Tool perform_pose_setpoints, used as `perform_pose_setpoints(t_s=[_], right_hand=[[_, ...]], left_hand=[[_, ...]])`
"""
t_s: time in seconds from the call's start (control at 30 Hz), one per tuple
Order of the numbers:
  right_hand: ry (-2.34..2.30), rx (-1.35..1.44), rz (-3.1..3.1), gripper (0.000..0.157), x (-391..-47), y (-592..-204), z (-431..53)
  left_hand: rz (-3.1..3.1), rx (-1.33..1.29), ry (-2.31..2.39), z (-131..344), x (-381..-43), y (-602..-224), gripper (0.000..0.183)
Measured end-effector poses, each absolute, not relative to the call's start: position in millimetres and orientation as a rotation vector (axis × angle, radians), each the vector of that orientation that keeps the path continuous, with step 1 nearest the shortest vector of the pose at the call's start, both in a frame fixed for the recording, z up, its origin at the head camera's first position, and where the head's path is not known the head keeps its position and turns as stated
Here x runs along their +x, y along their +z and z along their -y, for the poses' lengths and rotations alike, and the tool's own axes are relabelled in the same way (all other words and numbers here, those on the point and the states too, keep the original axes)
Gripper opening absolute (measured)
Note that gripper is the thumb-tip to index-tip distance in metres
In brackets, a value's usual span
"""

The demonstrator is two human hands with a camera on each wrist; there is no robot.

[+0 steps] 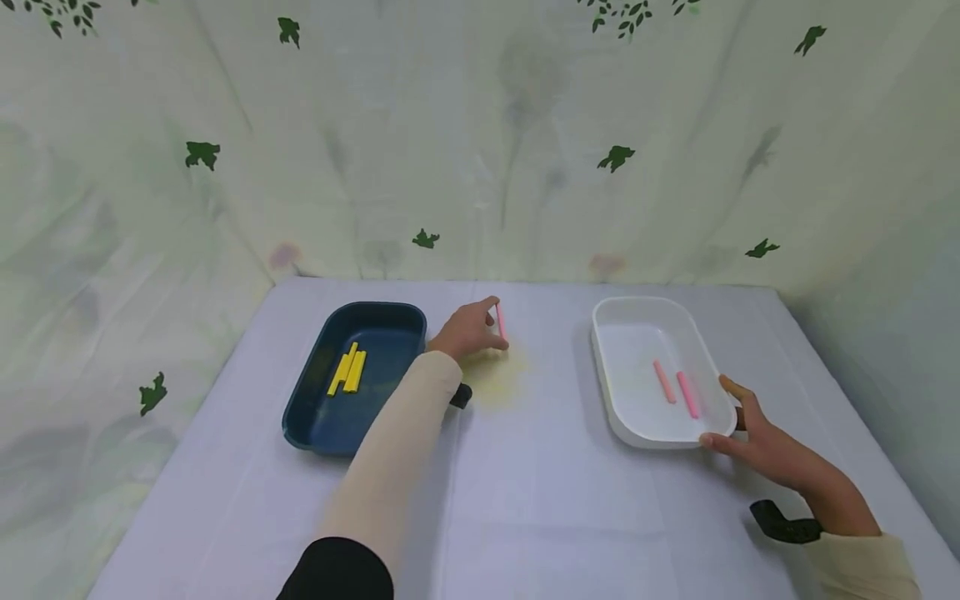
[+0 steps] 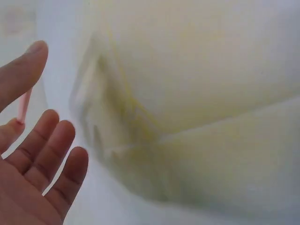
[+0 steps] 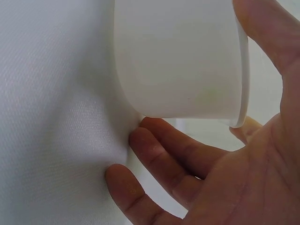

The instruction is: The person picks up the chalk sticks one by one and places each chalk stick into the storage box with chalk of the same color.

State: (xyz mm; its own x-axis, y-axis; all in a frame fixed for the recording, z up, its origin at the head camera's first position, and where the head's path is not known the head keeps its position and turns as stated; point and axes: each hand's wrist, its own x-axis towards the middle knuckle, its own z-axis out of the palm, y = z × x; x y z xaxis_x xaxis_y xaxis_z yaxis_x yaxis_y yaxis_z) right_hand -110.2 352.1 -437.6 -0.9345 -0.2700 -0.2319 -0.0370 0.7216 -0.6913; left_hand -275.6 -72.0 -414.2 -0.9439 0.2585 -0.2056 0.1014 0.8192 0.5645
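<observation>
My left hand pinches a pink chalk stick between thumb and index finger, just right of the dark blue tray. It is held lengthwise between the two fingertips. In the left wrist view the other fingers are spread and the chalk is partly hidden behind the thumb. My right hand grips the near right corner of the white tray, thumb and a finger at its rim. Two pink chalk sticks lie inside that tray. Several yellow chalk sticks rest together in the blue tray.
A white cloth covers the table, with a yellowish patch beside the left hand. Pale curtains with green leaf shapes stand behind and at the sides. Black wrist mounts sit by both wrists.
</observation>
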Motion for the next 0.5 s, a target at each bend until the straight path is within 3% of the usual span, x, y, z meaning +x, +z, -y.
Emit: perform_pose_setpoints(t_s=[0.3, 0.5], right_hand=[[-1.034, -0.240, -2.592, 0.101, -112.2, -433.6, -354.4], [-1.043, -0.236, -2.595, 0.101, -109.7, -434.3, -354.9]], left_hand=[[-2.762, 0.219, 0.768, 64.1, -274.5, -413.9, 0.088], [-2.674, 0.071, 1.184, 57.9, -276.2, -423.2, 0.089]])
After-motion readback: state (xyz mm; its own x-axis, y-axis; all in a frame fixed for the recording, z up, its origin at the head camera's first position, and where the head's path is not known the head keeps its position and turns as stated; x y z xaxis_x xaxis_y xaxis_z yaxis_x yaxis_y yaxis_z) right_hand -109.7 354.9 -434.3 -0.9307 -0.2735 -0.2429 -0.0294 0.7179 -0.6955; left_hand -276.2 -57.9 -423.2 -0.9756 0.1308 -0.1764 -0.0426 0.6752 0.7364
